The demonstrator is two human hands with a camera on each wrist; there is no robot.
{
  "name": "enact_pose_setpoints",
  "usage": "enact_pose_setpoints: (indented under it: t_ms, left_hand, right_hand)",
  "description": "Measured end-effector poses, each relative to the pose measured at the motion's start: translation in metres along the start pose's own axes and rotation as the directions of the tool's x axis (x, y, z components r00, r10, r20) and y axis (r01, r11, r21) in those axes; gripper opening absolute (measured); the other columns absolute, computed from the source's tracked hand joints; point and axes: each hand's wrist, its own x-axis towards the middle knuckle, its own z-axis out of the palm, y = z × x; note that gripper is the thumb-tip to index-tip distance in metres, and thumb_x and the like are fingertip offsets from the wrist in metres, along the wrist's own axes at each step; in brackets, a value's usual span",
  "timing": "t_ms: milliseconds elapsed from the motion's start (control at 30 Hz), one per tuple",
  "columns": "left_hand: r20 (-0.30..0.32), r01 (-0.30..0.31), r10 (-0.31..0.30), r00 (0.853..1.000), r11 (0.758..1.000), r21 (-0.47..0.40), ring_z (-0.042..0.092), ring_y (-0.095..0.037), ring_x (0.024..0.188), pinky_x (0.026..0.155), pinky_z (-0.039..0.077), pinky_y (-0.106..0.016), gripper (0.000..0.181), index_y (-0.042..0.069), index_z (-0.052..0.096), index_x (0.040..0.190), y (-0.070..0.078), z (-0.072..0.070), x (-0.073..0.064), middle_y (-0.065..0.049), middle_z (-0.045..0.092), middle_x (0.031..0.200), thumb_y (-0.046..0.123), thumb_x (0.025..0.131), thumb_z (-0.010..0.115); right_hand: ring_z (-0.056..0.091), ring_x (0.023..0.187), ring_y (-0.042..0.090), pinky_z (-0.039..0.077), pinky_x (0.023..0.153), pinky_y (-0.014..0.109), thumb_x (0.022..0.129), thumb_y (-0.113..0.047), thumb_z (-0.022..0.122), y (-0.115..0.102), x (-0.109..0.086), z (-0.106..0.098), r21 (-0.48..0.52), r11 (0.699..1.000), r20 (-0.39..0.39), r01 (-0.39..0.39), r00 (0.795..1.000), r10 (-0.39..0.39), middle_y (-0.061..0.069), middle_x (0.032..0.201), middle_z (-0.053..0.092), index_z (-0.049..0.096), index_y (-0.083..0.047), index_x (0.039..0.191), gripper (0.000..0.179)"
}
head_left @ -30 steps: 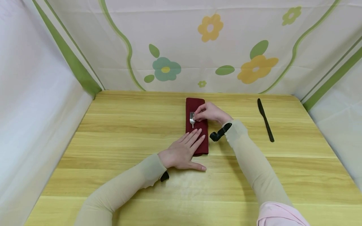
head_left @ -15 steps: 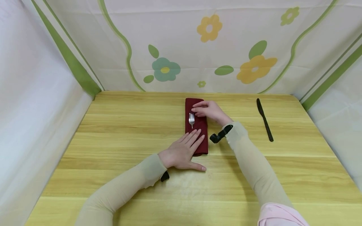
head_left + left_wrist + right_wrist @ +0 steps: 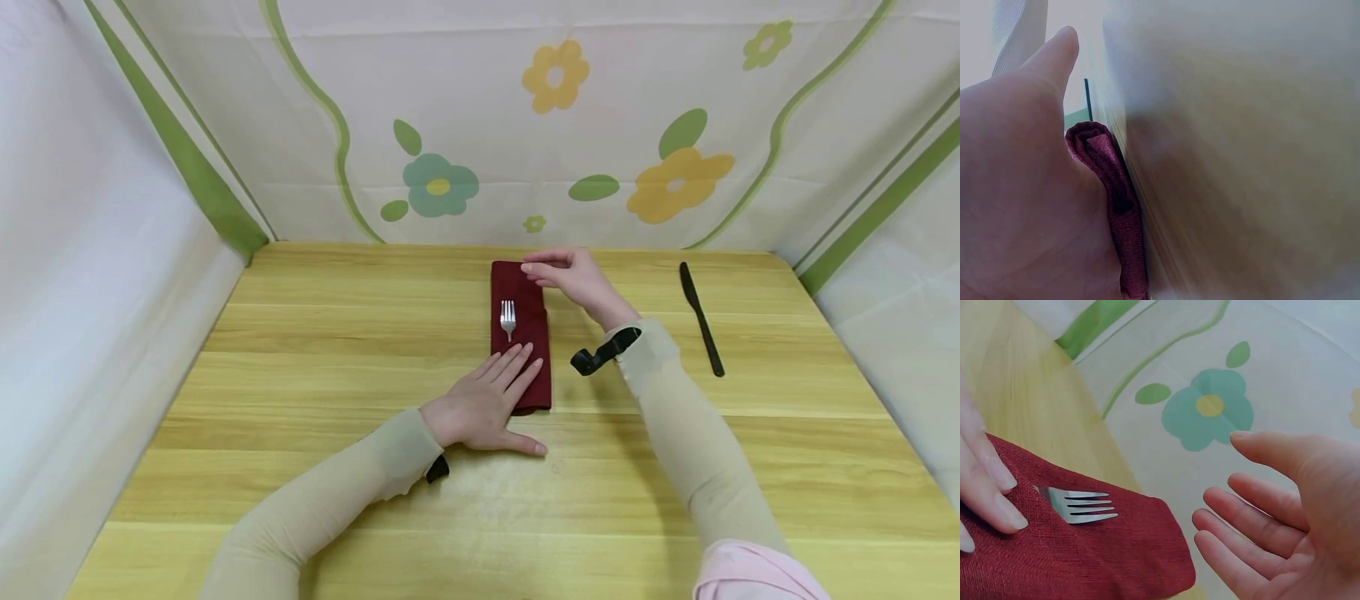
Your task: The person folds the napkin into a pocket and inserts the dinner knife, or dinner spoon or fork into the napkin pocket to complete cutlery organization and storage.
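A dark red folded cloth napkin (image 3: pixel 531 321) lies lengthwise on the table. From a fold in it the tined head of a metal fork (image 3: pixel 1085 505) sticks out; the cloth hides its handle. My left hand (image 3: pixel 487 408) rests with spread, straight fingers over the near part of the napkin, thumb out on the wood. In the left wrist view the napkin's rolled, layered edge (image 3: pixel 1119 194) shows beside the palm. My right hand (image 3: pixel 577 279) hovers at the napkin's far right corner, fingers loosely bent and holding nothing. The right wrist view shows its thumb and fingers apart.
A black table knife (image 3: pixel 702 321) lies on the right side of the wooden table (image 3: pixel 337 333). White curtains with flower prints (image 3: pixel 450 100) close off the back and both sides, right behind the far table edge.
My right hand has left the fork's tines and moved away toward the far right corner of the napkin. The left hand, fork and knife have stayed put.
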Motion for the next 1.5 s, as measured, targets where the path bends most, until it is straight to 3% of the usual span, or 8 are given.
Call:
enact_pose_setpoints:
  t_ms: [267,533,700,867,1067,1300,1500]
  left_hand:
    - [-0.009,-0.004,0.003,1.000,1.000,-0.009,-0.019,-0.020,0.151,0.121,-0.006,-0.036,0.121,0.014,-0.010,0.162,0.000,0.000,-0.001,-0.008,-0.019,0.167,0.092,0.082,0.039]
    - [-0.023,-0.008,0.008,1.000,1.000,-0.007,-0.017,-0.020,0.151,0.120,-0.007,-0.035,0.121,0.014,-0.009,0.162,0.000,0.001,0.000,-0.007,-0.018,0.167,0.091,0.082,0.038]
    - [-0.034,-0.008,0.008,0.999,1.000,-0.004,-0.015,-0.021,0.152,0.121,-0.005,-0.036,0.120,0.014,-0.008,0.162,-0.001,0.002,0.000,-0.008,-0.016,0.168,0.091,0.083,0.038]
    - [-0.022,-0.007,0.007,1.000,1.000,-0.012,-0.014,-0.021,0.152,0.121,-0.003,-0.037,0.121,0.013,-0.006,0.163,0.001,-0.003,-0.002,-0.009,-0.015,0.168,0.090,0.083,0.040]
    - [-0.027,-0.018,0.018,0.999,1.000,-0.020,-0.010,-0.024,0.153,0.122,0.000,-0.039,0.120,0.010,-0.002,0.164,0.004,-0.009,-0.006,-0.012,-0.010,0.169,0.088,0.085,0.043]
    - [-0.018,-0.008,0.008,1.000,1.000,-0.008,-0.015,-0.021,0.152,0.121,-0.004,-0.037,0.121,0.013,-0.007,0.163,0.004,-0.003,-0.004,-0.009,-0.015,0.168,0.090,0.083,0.039]
    - [-0.017,-0.012,0.012,1.000,1.000,-0.008,-0.015,-0.022,0.152,0.121,-0.004,-0.037,0.121,0.012,-0.007,0.163,0.003,-0.003,-0.004,-0.009,-0.015,0.168,0.090,0.083,0.040]
  right_hand:
    - [0.062,0.120,0.032,0.045,0.105,0.048,0.096,-0.024,0.075,-0.004,-0.008,-0.004,-0.001,1.000,0.018,0.009,1.000,-0.009,0.017,0.129,0.065,0.064,0.004,0.132,0.047]
    - [0.063,0.119,0.033,0.049,0.102,0.042,0.095,-0.024,0.076,-0.005,-0.020,-0.008,-0.045,0.998,0.026,0.035,0.999,-0.034,0.014,0.126,0.068,0.066,0.002,0.131,0.045]
    - [0.064,0.118,0.029,0.047,0.103,0.047,0.095,-0.028,0.076,0.002,-0.026,-0.012,-0.079,0.996,0.035,0.031,0.999,-0.028,0.013,0.129,0.067,0.064,0.004,0.133,0.051]
    - [0.064,0.117,0.025,0.047,0.104,0.041,0.095,-0.031,0.075,0.011,-0.034,-0.020,-0.125,0.992,0.011,0.013,1.000,-0.011,0.011,0.128,0.068,0.064,0.002,0.135,0.053]
    - [0.066,0.113,0.016,0.049,0.100,0.033,0.096,-0.032,0.075,0.024,-0.049,-0.039,-0.145,0.989,-0.069,-0.032,0.997,0.022,0.008,0.127,0.069,0.064,-0.002,0.136,0.052]
    - [0.064,0.118,0.019,0.047,0.103,0.042,0.098,-0.026,0.073,0.039,-0.073,-0.072,-0.039,0.997,-0.130,-0.063,0.990,0.058,0.016,0.138,0.061,0.057,0.004,0.141,0.055]
    - [0.066,0.113,0.012,0.051,0.098,0.036,0.097,-0.027,0.073,0.051,-0.093,-0.105,-0.041,0.996,-0.206,-0.080,0.976,0.070,0.004,0.130,0.067,0.054,0.006,0.143,0.059]
